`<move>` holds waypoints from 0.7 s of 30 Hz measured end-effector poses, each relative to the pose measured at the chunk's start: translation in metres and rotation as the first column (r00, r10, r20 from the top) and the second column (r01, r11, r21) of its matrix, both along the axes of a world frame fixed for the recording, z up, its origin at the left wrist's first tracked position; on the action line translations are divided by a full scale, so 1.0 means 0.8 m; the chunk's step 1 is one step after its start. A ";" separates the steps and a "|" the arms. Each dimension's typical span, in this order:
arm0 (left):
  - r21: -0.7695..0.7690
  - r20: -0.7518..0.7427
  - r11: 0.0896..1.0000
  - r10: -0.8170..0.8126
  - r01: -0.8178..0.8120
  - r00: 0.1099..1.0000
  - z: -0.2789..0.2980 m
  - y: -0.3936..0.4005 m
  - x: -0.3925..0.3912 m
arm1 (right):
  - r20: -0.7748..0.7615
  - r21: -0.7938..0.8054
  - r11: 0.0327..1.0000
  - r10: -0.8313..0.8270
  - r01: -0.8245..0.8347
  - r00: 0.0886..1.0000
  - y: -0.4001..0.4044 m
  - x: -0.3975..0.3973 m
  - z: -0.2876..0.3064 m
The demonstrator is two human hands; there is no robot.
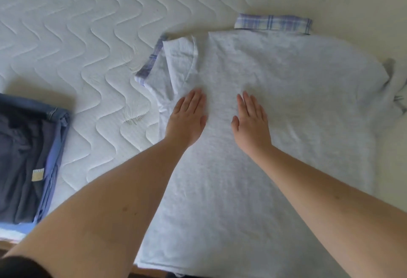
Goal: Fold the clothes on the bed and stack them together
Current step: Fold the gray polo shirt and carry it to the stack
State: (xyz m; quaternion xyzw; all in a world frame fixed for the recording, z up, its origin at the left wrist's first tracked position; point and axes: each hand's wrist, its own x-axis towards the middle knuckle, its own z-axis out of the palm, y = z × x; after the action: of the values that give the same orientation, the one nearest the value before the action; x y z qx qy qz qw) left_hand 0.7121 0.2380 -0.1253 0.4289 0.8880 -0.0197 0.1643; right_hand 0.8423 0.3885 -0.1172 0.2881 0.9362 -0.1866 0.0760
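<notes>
A pale grey, soft-knit short-sleeved shirt [275, 101] lies spread flat on a white quilted mattress [77, 42] stitched in wavy lines. The shirt occupies the centre and right of the scene, with its hem at the near edge and its collar at the far side. The plaid collar [273, 22], checked in lilac, blue and white, protrudes beyond the far edge of the grey fabric. The left sleeve [174, 66] is folded inward over the body of the shirt; its plaid cuff trim [147, 68] shows along the outer left edge. The right sleeve [394, 86] lies bunched and creased at the far right edge of the scene.

Both bare hands rest palm-down on the grey fabric, near the middle of the shirt. The left hand [188, 121] lies flat with fingers straight and close together, pointing to the far side, just right of the folded sleeve. The right hand [252, 121] lies flat in the same manner, fingers extended, thumb pointing left. The hands are near each other but apart, with a strip of fabric between them. Neither hand pinches or grips anything.

At the left edge of the scene, well apart from the shirt, lies a stack of folded dark clothes [28, 156]: a dark navy garment on top, with blue denim-like fabric showing along its far and right edges.
</notes>
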 end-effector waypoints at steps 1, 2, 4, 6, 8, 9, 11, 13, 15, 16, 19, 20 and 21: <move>0.004 -0.005 1.000 0.013 -0.013 1.000 -0.008 0.004 -0.006 | -0.021 0.011 1.000 0.021 -0.021 1.000 0.006 -0.018 -0.002; 0.008 -0.006 1.000 0.028 -0.028 1.000 -0.016 0.005 -0.008 | -0.047 0.022 0.999 0.041 -0.040 0.998 0.011 -0.035 -0.004; 0.033 -0.017 0.998 0.045 -0.044 0.999 -0.031 0.004 -0.006 | -0.098 0.050 0.995 0.086 -0.081 0.991 0.021 -0.071 -0.011; 0.058 -0.023 0.997 0.048 -0.046 0.999 -0.043 0.002 -0.005 | -0.132 0.080 0.990 0.127 -0.117 0.983 0.030 -0.109 -0.021; 0.075 -0.025 0.996 0.049 -0.047 0.998 -0.051 0.001 -0.007 | -0.172 0.102 0.988 0.135 -0.119 0.976 0.039 -0.146 -0.031; 0.081 -0.019 0.996 0.046 -0.044 0.999 -0.052 0.001 -0.008 | -0.189 0.112 0.987 0.136 -0.116 0.973 0.043 -0.163 -0.034; 0.090 0.009 0.995 0.039 -0.040 0.999 -0.052 0.001 -0.009 | -0.200 0.155 0.976 0.184 -0.154 0.962 0.046 -0.189 -0.040; 0.096 0.028 0.995 0.035 -0.037 0.999 -0.055 0.000 -0.011 | -0.181 0.210 0.959 0.231 -0.192 0.956 0.048 -0.206 -0.049; 0.094 0.035 0.995 0.037 -0.040 0.999 -0.057 0.000 -0.012 | -0.145 0.247 0.953 0.214 -0.174 0.966 0.049 -0.213 -0.055; 0.093 0.035 0.995 0.034 -0.037 0.999 -0.058 -0.001 -0.012 | -0.126 0.262 0.951 0.199 -0.161 0.972 0.049 -0.214 -0.058; 0.093 0.039 0.995 0.027 -0.031 0.999 -0.064 -0.001 -0.010 | -0.092 0.269 0.953 0.167 -0.137 0.982 0.049 -0.213 -0.065; 0.094 0.035 0.995 0.026 -0.029 0.999 -0.064 -0.001 -0.011 | -0.086 0.264 0.956 0.154 -0.126 0.984 0.048 -0.214 -0.066; 0.096 0.035 0.995 0.026 -0.029 0.999 -0.064 0.000 -0.011 | -0.080 0.264 0.957 0.146 -0.121 0.986 0.048 -0.215 -0.066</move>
State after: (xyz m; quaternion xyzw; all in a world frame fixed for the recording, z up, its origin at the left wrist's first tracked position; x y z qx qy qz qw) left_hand 0.7033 0.2379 -0.1766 0.4245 0.8908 0.0328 0.1585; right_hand 0.6701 0.4268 -0.1697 0.2221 0.9724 -0.0713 0.0039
